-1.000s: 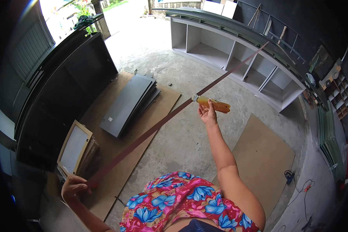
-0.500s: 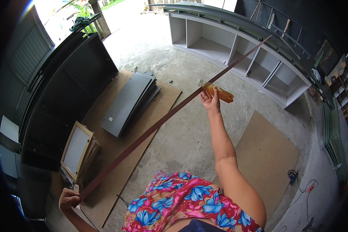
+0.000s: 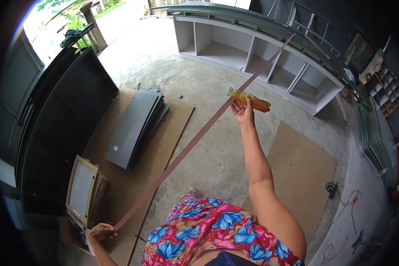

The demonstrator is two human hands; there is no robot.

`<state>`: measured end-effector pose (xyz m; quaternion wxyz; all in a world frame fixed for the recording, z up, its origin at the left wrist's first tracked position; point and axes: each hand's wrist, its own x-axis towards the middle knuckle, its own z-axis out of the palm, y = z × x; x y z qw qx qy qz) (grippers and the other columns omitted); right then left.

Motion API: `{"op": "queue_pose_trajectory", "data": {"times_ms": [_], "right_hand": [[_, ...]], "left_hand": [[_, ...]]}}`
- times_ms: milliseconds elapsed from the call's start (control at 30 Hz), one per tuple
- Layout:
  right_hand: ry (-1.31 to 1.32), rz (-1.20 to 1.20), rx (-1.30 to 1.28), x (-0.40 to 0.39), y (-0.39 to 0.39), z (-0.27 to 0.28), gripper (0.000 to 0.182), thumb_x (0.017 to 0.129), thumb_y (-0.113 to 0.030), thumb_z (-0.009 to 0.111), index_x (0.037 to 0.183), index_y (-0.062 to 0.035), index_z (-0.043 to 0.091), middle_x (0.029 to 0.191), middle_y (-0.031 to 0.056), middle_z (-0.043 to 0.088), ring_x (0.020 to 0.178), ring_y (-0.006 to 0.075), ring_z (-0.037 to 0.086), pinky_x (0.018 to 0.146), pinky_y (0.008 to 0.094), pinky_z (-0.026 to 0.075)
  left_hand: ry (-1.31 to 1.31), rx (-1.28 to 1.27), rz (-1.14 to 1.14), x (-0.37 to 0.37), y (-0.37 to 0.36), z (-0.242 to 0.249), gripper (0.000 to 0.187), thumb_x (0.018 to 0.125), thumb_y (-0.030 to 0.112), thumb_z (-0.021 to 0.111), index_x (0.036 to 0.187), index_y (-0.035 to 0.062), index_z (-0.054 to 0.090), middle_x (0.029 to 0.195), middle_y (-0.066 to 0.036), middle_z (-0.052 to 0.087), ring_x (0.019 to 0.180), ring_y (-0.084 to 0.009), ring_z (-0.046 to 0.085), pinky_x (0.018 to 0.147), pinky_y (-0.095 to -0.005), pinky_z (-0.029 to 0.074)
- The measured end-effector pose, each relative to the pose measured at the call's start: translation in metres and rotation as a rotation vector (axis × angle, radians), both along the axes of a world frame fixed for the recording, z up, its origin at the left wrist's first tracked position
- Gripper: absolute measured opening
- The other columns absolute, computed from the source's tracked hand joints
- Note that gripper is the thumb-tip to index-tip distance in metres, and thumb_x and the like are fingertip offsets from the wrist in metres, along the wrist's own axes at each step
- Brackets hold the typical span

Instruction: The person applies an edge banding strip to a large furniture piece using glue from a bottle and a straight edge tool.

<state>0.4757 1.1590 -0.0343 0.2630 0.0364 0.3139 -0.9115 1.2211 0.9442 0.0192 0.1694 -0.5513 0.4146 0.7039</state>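
Observation:
A long, thin reddish-brown strip stretches diagonally from my left side to the far cabinet. My left hand, low at the left, pinches its near end between closed fingers. Out in front, my right hand is wrapped round an amber plastic bottle, which lies on its side with its pale neck pointing left. The bottle and fingertips overlap the strip in this view. Beyond them, the strip's far end crosses the front of a low white cabinet.
Dark grey panels are stacked on a brown board to the left. Wood-edged frames stand near my left hand, by a large black cabinet. Another board and a cable lie on the right.
My left hand has moved right and slightly down in view with the strip's end. The right hand still holds the bottle against the strip. The whole view has shifted a little.

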Motion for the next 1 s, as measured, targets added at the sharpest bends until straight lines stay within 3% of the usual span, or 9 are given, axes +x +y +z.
{"op": "queue_pose_trajectory", "data": {"times_ms": [300,433,467,533,567,667,733,833,1000], "right_hand": [[0.071,-0.056,0.021,-0.009,-0.001,0.023,0.054,0.074,-0.04,0.072,0.109,-0.0044,0.052,0.1,0.0123,0.062,0.097,0.0228,0.06,0.083,0.0359,0.053],[0.092,-0.061,-0.004,-0.006,-0.005,0.029,0.05,0.077,-0.038,0.07,0.109,-0.0038,0.052,0.099,0.0128,0.063,0.093,0.0221,0.062,0.079,0.0342,0.055],[0.102,-0.058,-0.01,-0.006,-0.006,0.03,0.05,0.077,-0.037,0.07,0.109,-0.0037,0.052,0.098,0.0127,0.063,0.092,0.0219,0.062,0.078,0.0339,0.055],[0.109,-0.071,0.004,-0.005,-0.007,0.037,0.048,0.08,-0.037,0.067,0.111,-0.0038,0.052,0.096,0.0109,0.065,0.091,0.0205,0.063,0.078,0.0328,0.054],[0.109,-0.074,0.014,-0.001,-0.007,0.04,0.047,0.081,-0.037,0.065,0.111,-0.0039,0.053,0.095,0.01,0.066,0.09,0.0198,0.064,0.078,0.0323,0.054],[0.104,-0.042,0.01,-0.004,-0.005,0.04,0.046,0.081,-0.037,0.065,0.112,-0.0048,0.053,0.096,0.0098,0.066,0.091,0.0197,0.063,0.078,0.0322,0.053],[0.115,-0.032,0.021,-0.005,-0.003,0.041,0.046,0.08,-0.035,0.067,0.112,-0.0065,0.051,0.097,0.01,0.065,0.091,0.02,0.063,0.078,0.0321,0.053],[0.09,-0.014,0.044,-0.005,-0.002,0.043,0.048,0.079,-0.034,0.069,0.113,-0.0073,0.048,0.097,0.01,0.064,0.091,0.0199,0.063,0.078,0.0318,0.053],[0.131,0.046,0.075,-0.01,0.003,0.047,0.047,0.08,-0.034,0.067,0.112,-0.0041,0.05,0.099,0.0106,0.063,0.088,0.0192,0.064,0.079,0.0318,0.055]], "left_hand": [[-0.152,-0.016,-0.32,-0.086,-0.061,-0.08,0.009,0.082,0.012,0.064,0.086,0.0046,0.066,0.083,-0.004,0.068,0.073,-0.0116,0.063,0.069,-0.0263,0.049],[-0.232,-0.227,-0.56,-0.114,-0.082,-0.126,0.009,0.078,0.007,0.066,0.086,0.0047,0.065,0.083,-0.006,0.067,0.072,-0.0163,0.064,0.061,-0.0315,0.049],[-0.178,-0.345,-0.481,-0.107,-0.071,-0.129,0.01,0.079,0.01,0.06,0.088,0.0055,0.063,0.087,-0.005,0.064,0.078,-0.0155,0.061,0.069,-0.0304,0.045],[0.249,-0.616,0.058,-0.189,0.041,0.017,0.017,0.083,0.016,0.05,0.092,0.0072,0.06,0.093,-0.003,0.059,0.091,-0.014,0.053,0.084,-0.0282,0.036],[0.404,-0.685,0.202,-0.215,0.071,0.051,0.02,0.085,0.019,0.044,0.094,0.0081,0.059,0.096,-0.002,0.056,0.097,-0.0132,0.05,0.092,-0.0271,0.031],[0.353,-0.791,-0.076,-0.202,0.045,-0.037,0.027,0.084,0.019,0.048,0.106,0.0043,0.054,0.106,-0.008,0.056,0.105,-0.0187,0.05,0.097,-0.0297,0.031],[0.14,-0.835,-0.383,-0.224,-0.005,-0.14,0.036,0.08,0.018,0.052,0.113,0.0031,0.051,0.113,-0.012,0.053,0.11,-0.023,0.048,0.099,-0.0319,0.032],[-0.02,-1.075,-0.748,-0.327,-0.071,-0.257,0.053,0.075,0.016,0.058,0.124,0.0014,0.046,0.124,-0.019,0.049,0.118,-0.0294,0.045,0.101,-0.0352,0.033],[0.658,-1.076,-0.375,-0.575,0.014,-0.099,0.06,0.088,0.035,0.056,0.134,0.002,0.036,0.133,-0.019,0.044,0.124,-0.0294,0.042,0.101,-0.0371,0.034]]}}
